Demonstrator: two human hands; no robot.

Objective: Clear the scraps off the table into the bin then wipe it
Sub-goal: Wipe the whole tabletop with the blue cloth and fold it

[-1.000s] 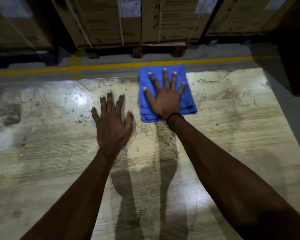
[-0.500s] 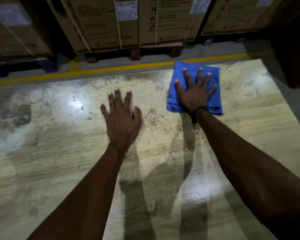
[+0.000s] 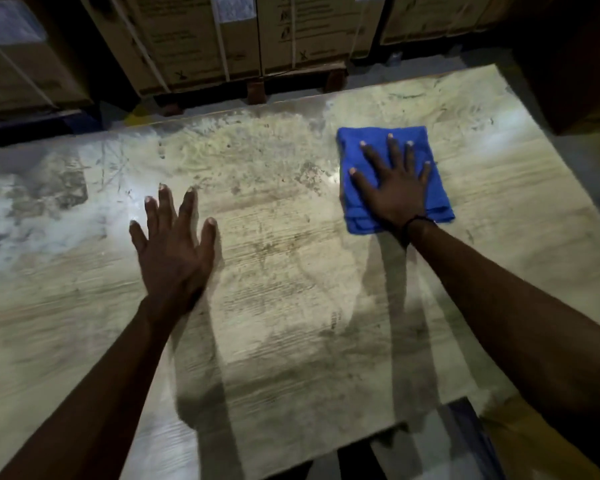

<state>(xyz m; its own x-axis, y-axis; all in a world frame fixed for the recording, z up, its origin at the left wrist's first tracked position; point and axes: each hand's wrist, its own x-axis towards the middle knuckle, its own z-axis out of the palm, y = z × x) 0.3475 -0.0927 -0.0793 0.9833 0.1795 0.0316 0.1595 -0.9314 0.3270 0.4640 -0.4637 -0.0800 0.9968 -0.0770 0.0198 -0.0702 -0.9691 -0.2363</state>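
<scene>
Table (image 3: 291,306): stained, scuffed top (bare between the hands).
Cloth (image 3: 437,202): folded, near far-right edge.
Right hand (image 3: 394,192): fingers spread, pressing cloth.
Left hand (image 3: 175,251): flat, released, on tabletop.

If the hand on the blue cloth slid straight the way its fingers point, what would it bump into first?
Probably nothing on the table: beyond the right hand and blue cloth lies bare tabletop, then the far edge. The cardboard boxes stand farther back, though depth is unclear.
</scene>
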